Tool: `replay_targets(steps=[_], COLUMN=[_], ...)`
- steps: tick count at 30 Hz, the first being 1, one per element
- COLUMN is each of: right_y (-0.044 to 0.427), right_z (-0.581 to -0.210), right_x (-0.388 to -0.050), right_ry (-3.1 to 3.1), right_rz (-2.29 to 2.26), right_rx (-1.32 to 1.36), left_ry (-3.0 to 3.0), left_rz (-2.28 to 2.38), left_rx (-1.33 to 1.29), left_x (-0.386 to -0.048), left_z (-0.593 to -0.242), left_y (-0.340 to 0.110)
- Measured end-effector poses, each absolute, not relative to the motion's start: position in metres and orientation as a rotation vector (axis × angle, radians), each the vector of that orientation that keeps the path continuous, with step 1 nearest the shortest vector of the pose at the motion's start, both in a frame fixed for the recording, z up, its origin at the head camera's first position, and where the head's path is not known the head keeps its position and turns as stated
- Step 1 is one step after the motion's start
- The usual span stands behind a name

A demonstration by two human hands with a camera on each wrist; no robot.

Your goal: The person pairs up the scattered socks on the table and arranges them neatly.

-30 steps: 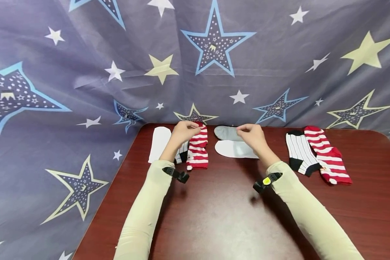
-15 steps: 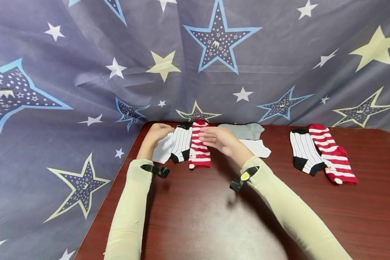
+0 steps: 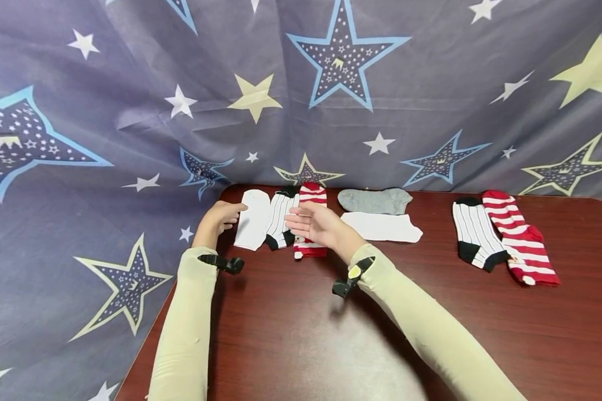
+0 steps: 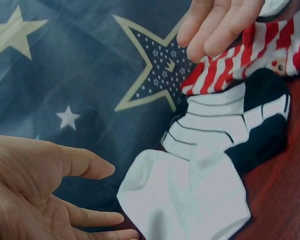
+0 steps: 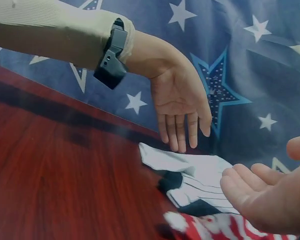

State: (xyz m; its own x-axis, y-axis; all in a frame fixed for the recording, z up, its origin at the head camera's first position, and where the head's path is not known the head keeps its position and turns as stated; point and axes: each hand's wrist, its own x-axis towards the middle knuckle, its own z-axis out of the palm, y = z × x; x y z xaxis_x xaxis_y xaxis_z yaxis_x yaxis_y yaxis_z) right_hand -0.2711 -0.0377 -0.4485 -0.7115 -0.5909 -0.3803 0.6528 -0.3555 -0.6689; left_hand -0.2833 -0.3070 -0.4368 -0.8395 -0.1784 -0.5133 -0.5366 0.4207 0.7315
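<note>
My left hand (image 3: 221, 218) hovers at the table's left edge, just left of a plain white sock (image 3: 253, 220); its fingers are extended and hold nothing. Right of that sock lie a white sock with black stripes, toe and heel (image 3: 282, 220), and a red-and-white striped sock (image 3: 312, 196). Over these two hangs my right hand (image 3: 317, 224), palm turned left, fingers spread and bare, partly covering them. In the left wrist view, the white sock (image 4: 185, 200) overlaps the black-striped sock (image 4: 210, 122). The right wrist view shows the left hand (image 5: 180, 100) with fingers pointing down above the white sock.
Right of my right hand lie a grey sock (image 3: 376, 200) and a white sock (image 3: 383, 227). Farther right are another black-striped sock (image 3: 476, 234) and red-striped sock (image 3: 519, 236). A star-patterned curtain (image 3: 221, 133) borders the brown table (image 3: 281, 323) behind and at left.
Both hands have moved left: the left from above the striped socks to beside the white sock, the right from the grey and white pair to the striped socks. Their fingers have straightened.
</note>
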Motion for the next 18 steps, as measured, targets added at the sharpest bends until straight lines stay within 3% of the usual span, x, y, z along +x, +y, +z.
replay_targets(steps=[18], right_y=[-0.075], right_z=[-0.463], right_x=[-0.262], right_ry=[1.007], right_rz=[-2.036], right_rx=[0.206], left_ry=[2.253], left_rz=[1.474], left_rx=[-0.653], left_x=[-0.277], left_z=[-0.435], left_y=[-0.311])
